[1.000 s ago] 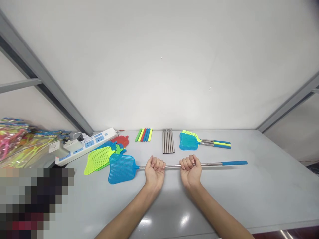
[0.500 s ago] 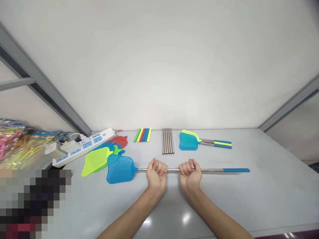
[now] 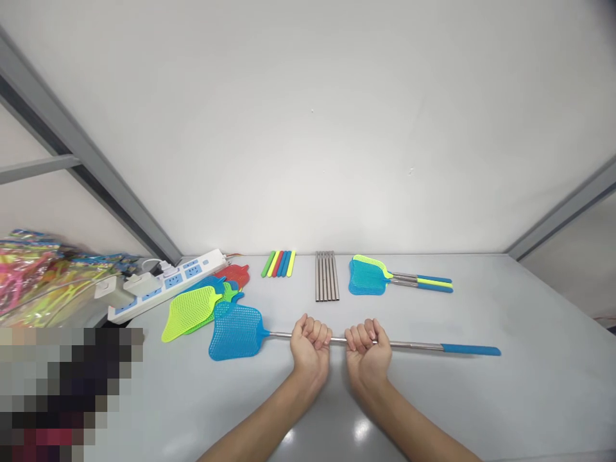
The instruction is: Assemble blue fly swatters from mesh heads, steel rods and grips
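Note:
A long fly swatter (image 3: 235, 331) with a blue mesh head, a metal telescopic rod and a blue handle lies crosswise in front of me. Its head is at the left and its handle at the right, slightly lower. My left hand (image 3: 311, 350) is closed around the rod, palm up. A short stretch of bare rod separates it from my right hand (image 3: 368, 350), which also grips the rod with curled fingers. Behind my hands lie a row of metal rods (image 3: 327, 276) and several coloured handle sleeves (image 3: 278, 264).
Assembled swatters (image 3: 368, 276) lie at the right rear of the grey table (image 3: 481, 410). Loose swatter heads (image 3: 192, 311) overlap at left, beside a power strip (image 3: 168, 285) with plugs. Bagged colourful items (image 3: 48, 276) are at far left. A wall (image 3: 308, 160) stands behind.
My hands have come closer together on the rod. The swatter's handle end has shifted right and dropped lower, so the rod now slants. The whole view has shifted slightly.

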The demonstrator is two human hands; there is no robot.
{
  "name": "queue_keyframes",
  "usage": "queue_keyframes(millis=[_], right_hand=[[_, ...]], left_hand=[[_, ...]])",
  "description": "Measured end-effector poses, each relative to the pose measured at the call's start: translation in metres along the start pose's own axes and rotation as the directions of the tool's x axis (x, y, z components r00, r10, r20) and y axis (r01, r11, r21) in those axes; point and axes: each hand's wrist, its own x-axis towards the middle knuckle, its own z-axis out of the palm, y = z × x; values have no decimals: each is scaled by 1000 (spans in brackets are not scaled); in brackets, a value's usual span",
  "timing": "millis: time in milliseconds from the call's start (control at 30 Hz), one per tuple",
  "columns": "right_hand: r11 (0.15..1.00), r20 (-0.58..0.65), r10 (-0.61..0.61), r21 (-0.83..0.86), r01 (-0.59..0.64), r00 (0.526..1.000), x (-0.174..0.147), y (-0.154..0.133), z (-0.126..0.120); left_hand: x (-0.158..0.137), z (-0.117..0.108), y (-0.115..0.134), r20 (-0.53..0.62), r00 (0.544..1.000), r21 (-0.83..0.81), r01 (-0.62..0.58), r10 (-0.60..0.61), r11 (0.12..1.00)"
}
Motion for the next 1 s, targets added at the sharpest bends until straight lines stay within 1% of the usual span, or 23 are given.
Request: queue_keyframes(millis=[267, 467, 633, 733, 800, 900, 1000], right_hand=[[999, -26, 34, 1, -34, 999, -5, 4, -3], [999, -37, 39, 20, -38, 999, -4, 7, -4], [995, -41, 74, 63, -71, 996, -1, 7, -4], [989, -31, 121, 94, -118, 992, 6, 4, -3], [982, -14, 148, 123, -145, 989, 12, 1, -2], [974, 21, 170, 147, -171, 985, 17, -3, 1], [973, 76, 179, 136, -188, 981, 17, -6, 5]], left_hand=[[-6, -2, -9, -11, 999, -20, 32, -32, 999], [-9, 0, -15, -52, 997, -62, 57, -60, 996], [-8, 0, -15, -34, 996, -55, 78, -80, 995], [-8, 4, -11, 20, 996, -43, 92, -91, 995], [-7, 8, -6, 98, 991, -16, 94, -93, 995], [-6, 12, 1, 213, 972, 31, 98, -103, 995], [-3, 13, 9, 255, 960, 37, 106, -112, 994]])
